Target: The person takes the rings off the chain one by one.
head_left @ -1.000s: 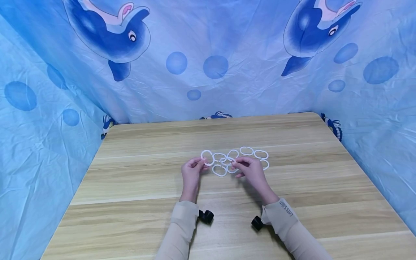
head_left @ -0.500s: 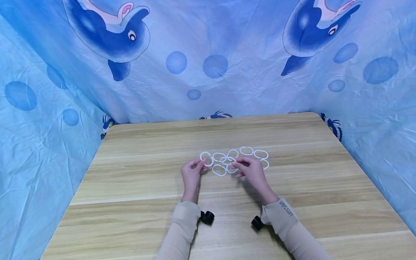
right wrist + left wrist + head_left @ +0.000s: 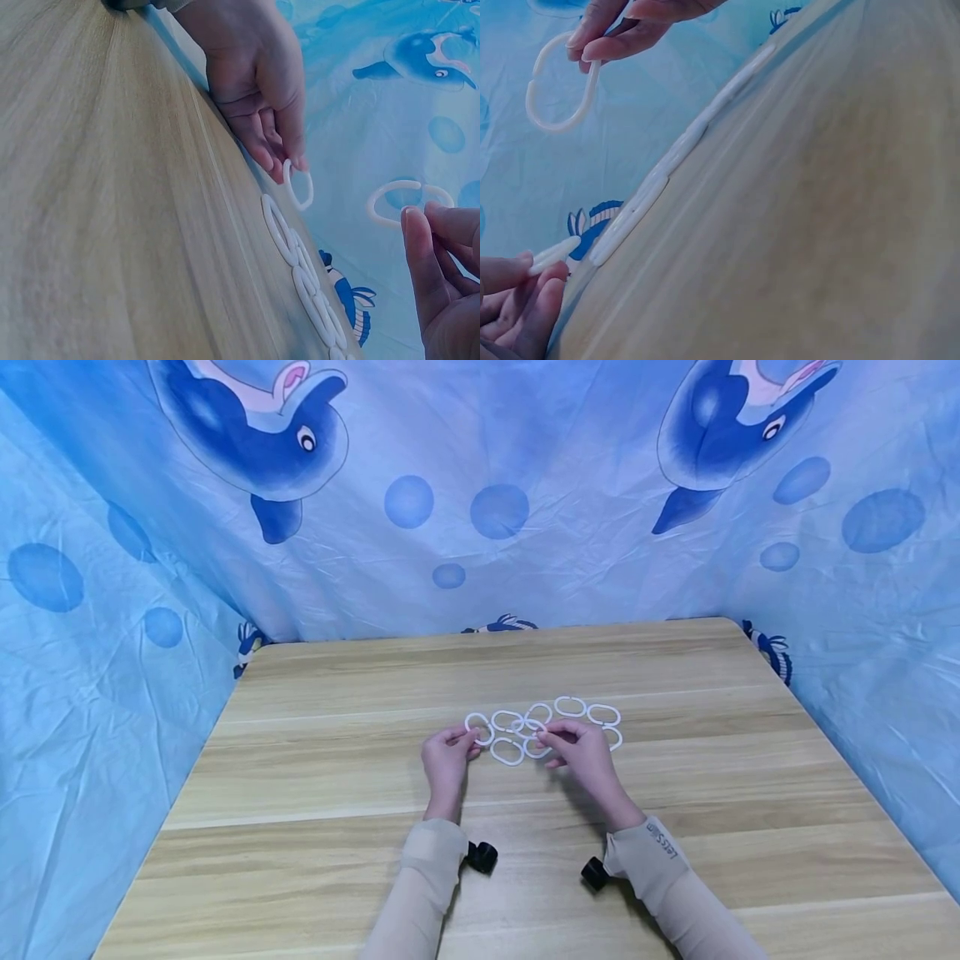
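My left hand point(image 3: 446, 764) pinches a white oval curtain ring point(image 3: 559, 253) between thumb and fingers, tilted up at the left end of a group of rings. To the right, my right hand point(image 3: 588, 762) pinches another such curtain ring point(image 3: 553, 129) above the group. A small gap shows in this ring's side in the left wrist view. Several more white curtain rings point(image 3: 634, 214) lie flat and close together on the wooden table point(image 3: 337, 793). One of them, at the right, is partly hidden behind my right hand.
A blue cloth point(image 3: 480, 585) printed with dolphins and bubbles hangs behind the table and along both sides. Black wrist devices, one at the left cuff point(image 3: 482, 857) and one at the right cuff point(image 3: 595, 873), stick out low over the tabletop.
My left hand has lowered its curtain ring a little and turned slightly, its forearm shifting right. The right hand holds its ring in nearly the same place.
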Demonstrator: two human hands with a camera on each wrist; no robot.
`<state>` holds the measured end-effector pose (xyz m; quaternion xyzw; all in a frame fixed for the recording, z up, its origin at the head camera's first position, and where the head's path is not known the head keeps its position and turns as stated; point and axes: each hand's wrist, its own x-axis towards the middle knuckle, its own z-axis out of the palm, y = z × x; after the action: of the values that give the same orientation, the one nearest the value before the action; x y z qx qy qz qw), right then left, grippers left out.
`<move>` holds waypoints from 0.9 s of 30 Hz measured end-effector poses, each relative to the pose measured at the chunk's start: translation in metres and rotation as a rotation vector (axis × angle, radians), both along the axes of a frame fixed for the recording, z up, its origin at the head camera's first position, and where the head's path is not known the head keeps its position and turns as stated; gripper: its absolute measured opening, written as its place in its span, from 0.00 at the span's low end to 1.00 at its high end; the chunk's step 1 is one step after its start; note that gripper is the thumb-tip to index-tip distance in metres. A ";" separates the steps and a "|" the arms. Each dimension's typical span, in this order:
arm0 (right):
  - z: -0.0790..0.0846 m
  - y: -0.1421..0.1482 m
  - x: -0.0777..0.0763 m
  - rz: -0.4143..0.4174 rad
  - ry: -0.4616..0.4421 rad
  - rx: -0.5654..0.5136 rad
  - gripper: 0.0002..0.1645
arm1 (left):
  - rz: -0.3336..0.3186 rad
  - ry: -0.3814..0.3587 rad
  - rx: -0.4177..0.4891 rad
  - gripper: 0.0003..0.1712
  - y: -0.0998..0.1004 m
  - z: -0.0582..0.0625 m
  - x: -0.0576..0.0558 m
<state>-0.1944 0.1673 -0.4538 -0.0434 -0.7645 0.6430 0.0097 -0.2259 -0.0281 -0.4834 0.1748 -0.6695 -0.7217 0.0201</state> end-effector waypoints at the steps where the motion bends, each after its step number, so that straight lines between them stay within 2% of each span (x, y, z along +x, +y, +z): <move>1: 0.000 0.000 0.000 0.002 0.001 -0.001 0.13 | -0.001 -0.005 -0.011 0.10 0.000 0.000 0.000; 10: 0.000 0.000 0.001 0.007 0.001 -0.017 0.13 | -0.045 -0.031 -0.024 0.11 -0.002 0.002 -0.006; 20: 0.001 0.003 0.002 0.003 -0.015 -0.022 0.15 | -0.062 -0.055 0.002 0.11 -0.003 0.002 -0.007; 27: 0.002 0.006 0.003 0.008 -0.014 -0.004 0.15 | -0.076 -0.023 -0.029 0.12 -0.004 0.003 -0.004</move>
<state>-0.1914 0.1729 -0.4520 -0.0451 -0.7635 0.6442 0.0015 -0.2297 -0.0319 -0.4803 0.1573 -0.6861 -0.7102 -0.0124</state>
